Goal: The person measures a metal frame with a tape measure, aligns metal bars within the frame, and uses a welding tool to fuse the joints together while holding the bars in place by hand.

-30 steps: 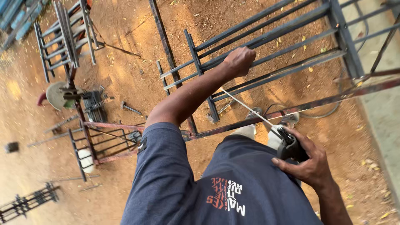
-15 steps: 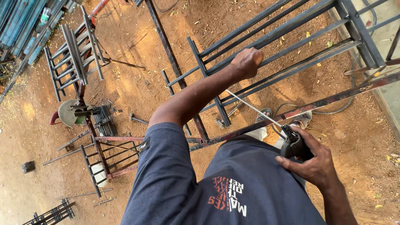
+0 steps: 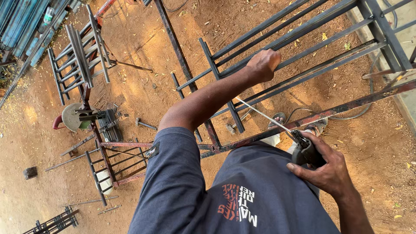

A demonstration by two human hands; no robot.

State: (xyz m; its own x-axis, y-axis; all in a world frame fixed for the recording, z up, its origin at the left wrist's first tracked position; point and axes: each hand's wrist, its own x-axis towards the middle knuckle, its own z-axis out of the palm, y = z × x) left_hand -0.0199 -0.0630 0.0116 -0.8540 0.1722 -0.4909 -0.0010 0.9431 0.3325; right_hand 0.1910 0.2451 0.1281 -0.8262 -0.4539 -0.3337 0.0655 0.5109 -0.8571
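My left hand reaches forward with its fingers closed around a bar of a long dark metal grille frame that lies on the dirt. In my right hand, low at the right, is a black welding electrode holder. A thin electrode rod sticks out of the holder, pointing up-left toward the frame below my left hand. A rusty steel bar runs diagonally across just beyond the holder. My dark blue shirt fills the bottom of the view.
My sandalled feet stand by the rusty bar, with a cable looping on the ground. At left are a cut-off saw on a rusty stand, a hammer, small grille frames and blue pipes.
The view has shifted slightly, so the scene sits a little lower and to the right. My left hand stays on the frame bar and my right keeps the holder.
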